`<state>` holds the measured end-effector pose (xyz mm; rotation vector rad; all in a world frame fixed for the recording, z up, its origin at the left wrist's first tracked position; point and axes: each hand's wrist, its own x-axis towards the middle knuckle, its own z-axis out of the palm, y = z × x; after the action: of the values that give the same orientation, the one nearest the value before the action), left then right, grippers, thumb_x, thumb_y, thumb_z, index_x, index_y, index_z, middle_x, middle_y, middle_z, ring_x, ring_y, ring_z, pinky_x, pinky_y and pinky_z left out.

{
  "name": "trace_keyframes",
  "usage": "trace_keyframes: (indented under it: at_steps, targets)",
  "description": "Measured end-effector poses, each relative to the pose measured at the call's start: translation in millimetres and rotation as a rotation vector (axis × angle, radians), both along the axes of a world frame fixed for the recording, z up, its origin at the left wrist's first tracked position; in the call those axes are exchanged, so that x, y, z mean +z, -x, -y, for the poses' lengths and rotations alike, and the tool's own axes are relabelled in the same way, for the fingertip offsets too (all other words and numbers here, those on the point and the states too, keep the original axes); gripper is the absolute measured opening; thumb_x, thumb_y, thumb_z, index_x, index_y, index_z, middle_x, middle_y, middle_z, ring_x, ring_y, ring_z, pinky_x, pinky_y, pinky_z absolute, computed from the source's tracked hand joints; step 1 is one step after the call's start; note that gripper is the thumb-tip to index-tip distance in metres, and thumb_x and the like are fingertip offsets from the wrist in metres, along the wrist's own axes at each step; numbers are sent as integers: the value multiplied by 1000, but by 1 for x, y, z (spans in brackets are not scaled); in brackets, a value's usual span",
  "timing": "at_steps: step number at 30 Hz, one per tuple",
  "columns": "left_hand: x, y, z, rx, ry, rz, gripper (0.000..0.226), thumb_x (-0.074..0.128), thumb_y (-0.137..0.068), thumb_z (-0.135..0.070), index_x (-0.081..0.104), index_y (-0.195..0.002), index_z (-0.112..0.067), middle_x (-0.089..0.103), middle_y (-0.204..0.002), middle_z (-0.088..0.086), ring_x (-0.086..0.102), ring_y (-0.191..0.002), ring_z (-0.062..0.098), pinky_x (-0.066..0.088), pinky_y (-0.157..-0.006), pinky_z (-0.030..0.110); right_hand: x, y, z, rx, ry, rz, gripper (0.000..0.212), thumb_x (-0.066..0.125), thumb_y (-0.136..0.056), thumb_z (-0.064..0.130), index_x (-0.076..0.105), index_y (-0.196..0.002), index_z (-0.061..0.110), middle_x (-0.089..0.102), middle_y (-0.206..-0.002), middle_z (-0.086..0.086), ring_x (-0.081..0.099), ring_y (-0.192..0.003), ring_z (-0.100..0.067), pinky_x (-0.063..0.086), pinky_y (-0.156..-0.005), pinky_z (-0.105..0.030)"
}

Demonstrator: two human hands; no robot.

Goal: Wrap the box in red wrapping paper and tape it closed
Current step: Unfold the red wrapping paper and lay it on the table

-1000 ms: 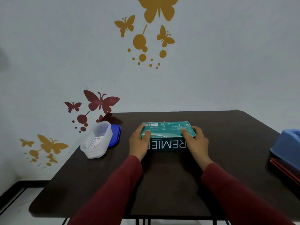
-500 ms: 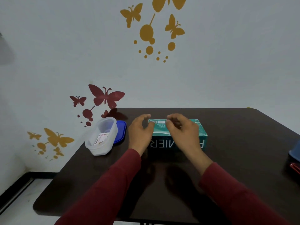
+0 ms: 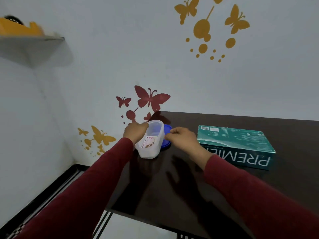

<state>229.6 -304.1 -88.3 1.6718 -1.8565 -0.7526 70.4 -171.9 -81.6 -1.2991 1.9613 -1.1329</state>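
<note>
The left hand [image 3: 136, 131] grips the tub [image 3: 151, 140] to keep it steady, the right hand [image 3: 181, 138] pinches the blue lid [image 3: 167, 146], and the box [image 3: 234, 144] waits bare beside them.

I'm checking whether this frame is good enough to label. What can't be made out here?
- Blue lid: mostly hidden behind the clear container and the right hand, head view.
- Container's card: print too small.
- Shelf item: blurred, cut by the left edge.
- Red paper, tape: not in view.
</note>
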Motion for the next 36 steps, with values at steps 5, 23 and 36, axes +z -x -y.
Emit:
trace_keyframes:
  at_steps: [5, 23, 36]
  targets:
    - [-16, -1, 13, -45, -368, -533, 34, 47, -103, -40, 63, -116, -13, 73, -109, 17, 70, -100, 32, 54, -82, 38, -5, -11, 36, 19, -197, 16, 54, 52, -101, 47, 58, -136, 7, 61, -132, -12, 60, -107, -25, 45, -83, -31]
    - [-17, 53, 111, -43, -223, -456, 44, 43, -106, -31, 61, -132, -1, 62, -137, 20, 60, -126, 39, 47, -110, 47, -11, 7, 138, -112, -109, 252, 56, 50, -97, 45, 61, -137, 8, 65, -130, -13, 64, -116, -32, 52, -103, -40]
    - [41, 90, 7, -288, 370, -325, 19, 54, -99, -17, 72, -105, -14, 68, -103, -4, 62, -100, 15, 48, -91, 30, 52, 27, 16, -129, 168, 62, 25, 57, -99, 32, 67, -81, 19, 78, -84, -4, 77, -80, -21, 64, -85, -41]
